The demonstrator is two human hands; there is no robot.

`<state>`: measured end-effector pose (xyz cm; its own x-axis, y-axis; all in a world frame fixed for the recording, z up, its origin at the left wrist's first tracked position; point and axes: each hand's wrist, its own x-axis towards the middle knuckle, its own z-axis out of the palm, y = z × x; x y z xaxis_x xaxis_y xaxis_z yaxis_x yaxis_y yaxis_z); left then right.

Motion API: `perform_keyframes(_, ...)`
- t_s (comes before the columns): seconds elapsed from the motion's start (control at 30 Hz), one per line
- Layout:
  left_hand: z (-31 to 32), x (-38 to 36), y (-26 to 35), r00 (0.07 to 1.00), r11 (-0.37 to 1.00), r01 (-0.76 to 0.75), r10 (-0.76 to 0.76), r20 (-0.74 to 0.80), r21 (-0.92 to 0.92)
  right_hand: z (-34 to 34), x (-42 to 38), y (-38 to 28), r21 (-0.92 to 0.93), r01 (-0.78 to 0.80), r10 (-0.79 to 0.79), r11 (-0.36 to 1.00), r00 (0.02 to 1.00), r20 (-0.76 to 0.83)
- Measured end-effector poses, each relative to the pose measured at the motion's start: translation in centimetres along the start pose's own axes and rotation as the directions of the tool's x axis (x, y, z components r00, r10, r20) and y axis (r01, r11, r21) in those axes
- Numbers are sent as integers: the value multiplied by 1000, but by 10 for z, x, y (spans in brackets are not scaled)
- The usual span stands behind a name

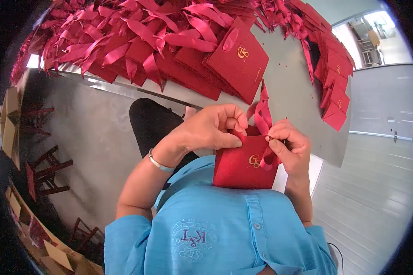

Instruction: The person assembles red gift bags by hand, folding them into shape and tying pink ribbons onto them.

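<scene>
A small red paper bag (236,167) with a gold monogram rests upright against the blue shirt. My left hand (213,127), with a bracelet on the wrist, pinches the bag's upper edge between thumb and bent fingers. At the bag's right upper corner, the thumb and fingertips of my right hand (290,144) close on a dark pink ribbon (262,112). One part of this ribbon stands up above the bag and another hangs over its front. The bag's opening shows partly between my hands.
Many red bags (241,59) with pink ribbons lie piled along the grey table (287,87), with another row (337,87) on the right. Wooden stools (46,174) and cardboard boxes (9,121) stand at the left.
</scene>
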<state>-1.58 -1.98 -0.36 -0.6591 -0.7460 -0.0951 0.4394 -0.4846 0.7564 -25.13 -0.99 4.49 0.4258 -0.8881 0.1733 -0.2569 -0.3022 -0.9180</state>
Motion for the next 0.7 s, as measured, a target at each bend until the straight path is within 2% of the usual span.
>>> perform_keyframes(0.23,3,-2,-2,996,996,-39,45,-72,80,0,1,-3,-49,32,-33,998,999,-11)
perform_keyframes(0.3,7,-4,-2,983,979,-50,82,-161,198,3,2,-7,-81,51,-53,995,998,-28)
perform_keyframes(0.33,10,-7,0,984,979,-49,82,-160,198,4,2,-9,-82,50,-53,995,998,-30)
perform_keyframes(0.4,15,-12,7,970,932,27,63,-237,361,4,2,-11,-112,36,-41,993,999,-35)
perform_keyframes(0.43,12,-15,7,970,932,28,62,-235,361,4,2,-11,-113,35,-39,993,999,-36)
perform_keyframes(0.5,5,-21,7,991,967,-12,46,-129,255,3,4,-11,-128,66,-70,989,997,-22)
perform_keyframes(0.6,5,-23,7,983,946,-55,108,-151,319,5,5,-13,-118,25,-31,993,998,-49)
perform_keyframes(0.7,1,-19,-9,967,950,-130,184,-175,283,7,5,-12,-129,52,-58,990,997,-46)
